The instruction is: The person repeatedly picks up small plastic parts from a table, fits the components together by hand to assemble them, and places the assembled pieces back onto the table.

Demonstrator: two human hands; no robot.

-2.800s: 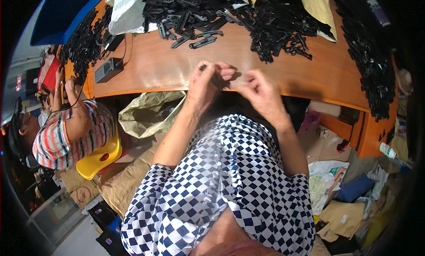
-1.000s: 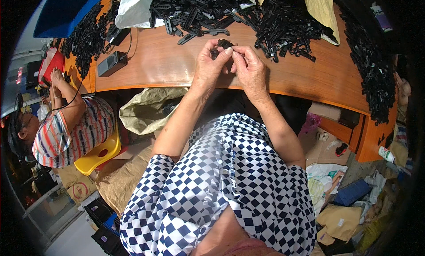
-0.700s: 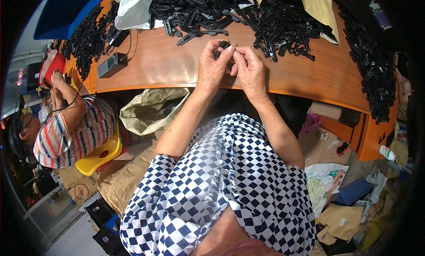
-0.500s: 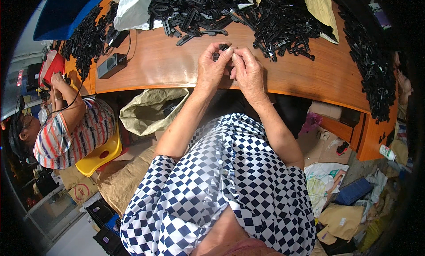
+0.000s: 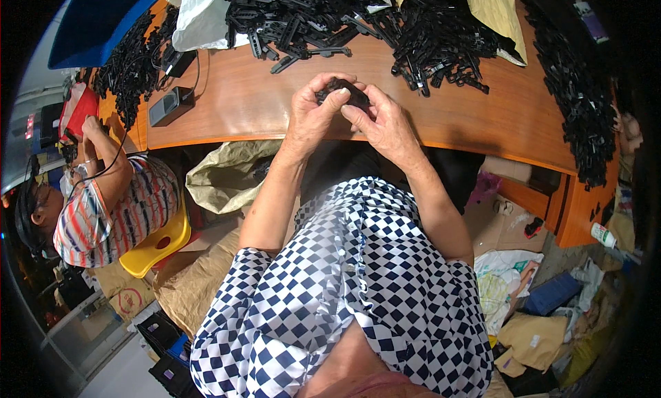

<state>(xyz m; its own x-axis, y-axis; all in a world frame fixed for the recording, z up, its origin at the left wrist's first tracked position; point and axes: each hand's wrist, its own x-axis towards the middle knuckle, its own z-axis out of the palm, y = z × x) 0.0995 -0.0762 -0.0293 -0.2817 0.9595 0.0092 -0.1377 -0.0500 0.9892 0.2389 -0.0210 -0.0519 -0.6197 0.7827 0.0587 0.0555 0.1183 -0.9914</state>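
Observation:
Above the table's near edge, my left hand (image 5: 310, 116) and my right hand (image 5: 387, 126) are closed together around a small dark black piece (image 5: 344, 90). Its exact kind is hard to make out, as fingers cover its ends. Both thumbs lie along its near side. Beyond my hands, a heap of long slim black plastic parts (image 5: 292, 19) spreads over the wooden table (image 5: 234, 88). To its right sits a second heap of black parts (image 5: 441, 47), more tangled.
A dark box-shaped device (image 5: 171, 107) with a cable stands at left. More black parts (image 5: 575, 102) line the right edge. An open sack (image 5: 224, 188) sits below the table's near edge. On the left, a person in a striped shirt (image 5: 117, 205) works beside a yellow stool (image 5: 162, 246).
My hands have come slightly nearer and turned, with the right hand tilted more across. More of the black piece shows between them now. My left forearm has shifted a little left.

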